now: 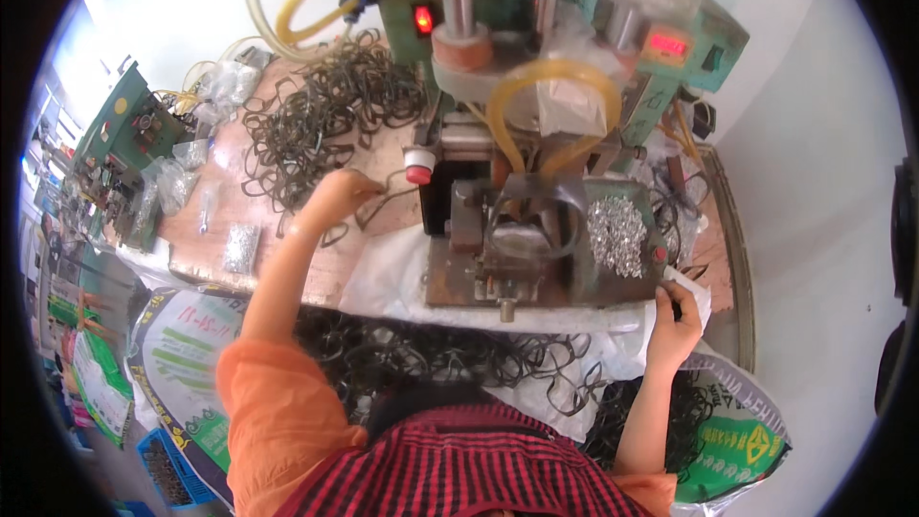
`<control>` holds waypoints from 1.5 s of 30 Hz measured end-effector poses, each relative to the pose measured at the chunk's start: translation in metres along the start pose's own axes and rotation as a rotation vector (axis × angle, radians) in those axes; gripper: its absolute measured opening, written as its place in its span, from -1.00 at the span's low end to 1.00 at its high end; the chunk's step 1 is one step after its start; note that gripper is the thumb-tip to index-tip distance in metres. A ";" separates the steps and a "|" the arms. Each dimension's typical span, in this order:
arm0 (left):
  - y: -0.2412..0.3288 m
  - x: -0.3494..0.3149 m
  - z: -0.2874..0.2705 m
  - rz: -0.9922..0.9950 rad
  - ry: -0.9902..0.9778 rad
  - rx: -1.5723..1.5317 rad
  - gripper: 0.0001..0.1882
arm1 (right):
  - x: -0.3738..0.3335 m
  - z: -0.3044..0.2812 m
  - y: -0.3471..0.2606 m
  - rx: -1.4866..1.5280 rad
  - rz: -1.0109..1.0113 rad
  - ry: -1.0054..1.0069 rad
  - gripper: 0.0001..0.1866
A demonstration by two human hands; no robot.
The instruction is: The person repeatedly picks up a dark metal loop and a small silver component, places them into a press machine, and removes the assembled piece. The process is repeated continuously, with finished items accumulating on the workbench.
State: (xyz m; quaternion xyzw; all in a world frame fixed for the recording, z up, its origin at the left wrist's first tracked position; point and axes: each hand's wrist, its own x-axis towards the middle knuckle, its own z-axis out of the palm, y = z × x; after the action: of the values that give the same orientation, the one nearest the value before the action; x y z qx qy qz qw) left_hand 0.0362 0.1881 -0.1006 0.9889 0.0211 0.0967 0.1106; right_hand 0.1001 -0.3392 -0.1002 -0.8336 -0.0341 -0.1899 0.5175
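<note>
My left hand (343, 199) reaches over the table, its fingers pinched at a thin dark strap (391, 197) that runs toward the press. A large tangled pile of dark strap loops (321, 120) lies just beyond it. My right hand (676, 327) is at the press's front right corner with its fingers curled closed; a small dark spot shows between them, too small to make out. Between my hands stands the green press (459, 278), with a clear round shield (538, 218) over its working spot. Small silvery metal pieces (617, 236) are heaped on its right side.
A red-and-white button (418, 168) sits left of the press, and a red button (660, 255) near my right hand. Yellow hoses (555, 67) loop above. More dark straps (412, 349) lie by my lap. Bags of small parts (241, 247) rest at left; a wall stands right.
</note>
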 end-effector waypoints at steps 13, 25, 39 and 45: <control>0.214 -0.075 -0.006 0.317 0.853 -0.389 -0.89 | 0.007 0.122 -0.108 0.736 0.011 -0.315 -0.71; 0.248 -0.090 -0.138 0.908 1.629 -1.296 -0.82 | 0.005 0.113 -0.154 1.106 0.353 -0.527 -0.52; 0.238 -0.008 -0.031 0.504 0.819 -0.222 -0.72 | 0.050 0.085 -0.001 -0.493 -0.419 -0.085 -0.75; 0.237 0.005 -0.022 0.574 0.916 -0.281 -0.64 | 0.065 0.086 -0.011 -0.259 -0.235 -0.034 -0.86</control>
State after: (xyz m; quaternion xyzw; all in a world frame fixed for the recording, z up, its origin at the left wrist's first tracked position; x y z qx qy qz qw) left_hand 0.0414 -0.0380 -0.0259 0.7876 -0.2160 0.5447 0.1903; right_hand 0.1820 -0.2675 -0.1015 -0.8867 -0.1150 -0.2379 0.3794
